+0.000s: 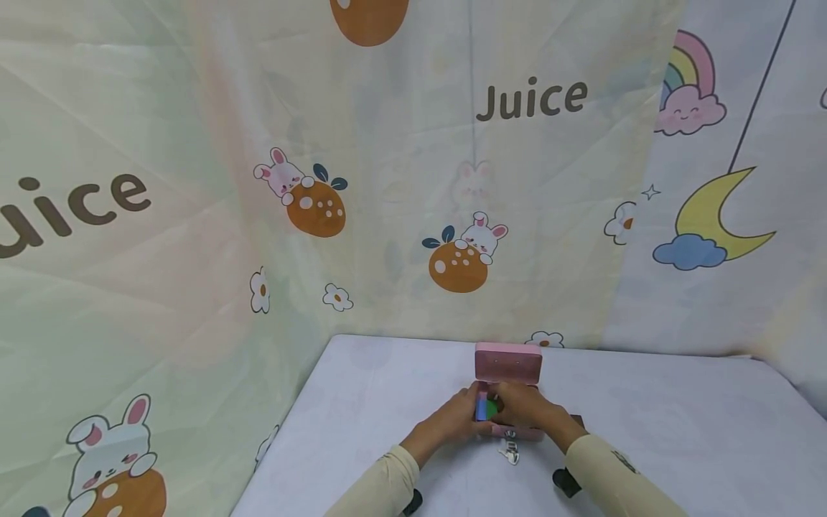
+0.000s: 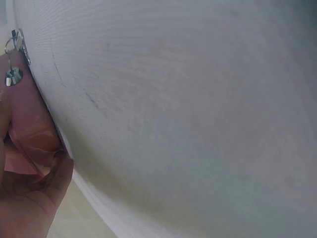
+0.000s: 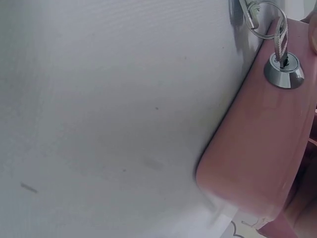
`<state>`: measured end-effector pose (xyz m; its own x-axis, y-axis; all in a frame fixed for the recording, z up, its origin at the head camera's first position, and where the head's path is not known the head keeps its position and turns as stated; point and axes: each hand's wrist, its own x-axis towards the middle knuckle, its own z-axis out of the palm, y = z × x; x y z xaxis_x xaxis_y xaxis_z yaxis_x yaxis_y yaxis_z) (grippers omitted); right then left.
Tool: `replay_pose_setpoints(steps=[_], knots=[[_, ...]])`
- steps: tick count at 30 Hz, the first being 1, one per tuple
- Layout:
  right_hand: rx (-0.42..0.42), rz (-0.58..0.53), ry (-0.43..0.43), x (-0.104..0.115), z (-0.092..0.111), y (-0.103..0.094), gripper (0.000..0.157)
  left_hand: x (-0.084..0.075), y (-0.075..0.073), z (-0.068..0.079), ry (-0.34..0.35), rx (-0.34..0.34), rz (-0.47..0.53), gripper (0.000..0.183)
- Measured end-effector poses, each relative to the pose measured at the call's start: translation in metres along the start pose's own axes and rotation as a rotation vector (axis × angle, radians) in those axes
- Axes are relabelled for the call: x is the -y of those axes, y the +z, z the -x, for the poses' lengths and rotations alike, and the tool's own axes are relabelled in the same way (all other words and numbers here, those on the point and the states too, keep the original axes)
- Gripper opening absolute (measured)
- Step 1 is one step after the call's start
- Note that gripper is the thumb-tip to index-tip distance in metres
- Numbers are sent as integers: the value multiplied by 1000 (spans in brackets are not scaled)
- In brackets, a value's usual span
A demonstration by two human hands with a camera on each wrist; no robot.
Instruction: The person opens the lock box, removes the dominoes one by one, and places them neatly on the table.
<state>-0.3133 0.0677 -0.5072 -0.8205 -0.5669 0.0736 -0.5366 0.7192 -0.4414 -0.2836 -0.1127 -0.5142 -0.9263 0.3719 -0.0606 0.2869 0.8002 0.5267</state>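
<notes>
A pink lockable metal box [image 1: 507,362] stands on the table with its lid raised. At its left side my left hand [image 1: 460,416] grips the box, the thumb against the front left corner in the left wrist view. My right hand [image 1: 519,403] reaches into the box from the right, its fingers bent down beside a green item [image 1: 492,409]. A blue item [image 1: 481,409] lies to the left of the green one, between the hands. Whether the right fingertips pinch anything is hidden. A key [image 3: 281,43] sits in the front lock [image 3: 285,72], with a ring hanging from it.
The white-covered table [image 1: 381,373] extends around the box, its back edge close behind the lid. A printed curtain [image 1: 400,179] hangs behind and to the left. Silver keys [image 1: 510,452] dangle at the box front. Dark straps [image 1: 567,482] are at the wrists.
</notes>
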Motion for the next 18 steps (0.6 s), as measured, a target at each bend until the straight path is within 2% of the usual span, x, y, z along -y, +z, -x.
replay_pose_setpoints(steps=[11, 18], knots=[[45, -14, 73, 1, -2, -7, 39, 1, 0, 0, 11, -3, -7, 88], [49, -56, 60, 4, 1, -11, 39, 1, 1, -1, 17, -7, -1, 87]])
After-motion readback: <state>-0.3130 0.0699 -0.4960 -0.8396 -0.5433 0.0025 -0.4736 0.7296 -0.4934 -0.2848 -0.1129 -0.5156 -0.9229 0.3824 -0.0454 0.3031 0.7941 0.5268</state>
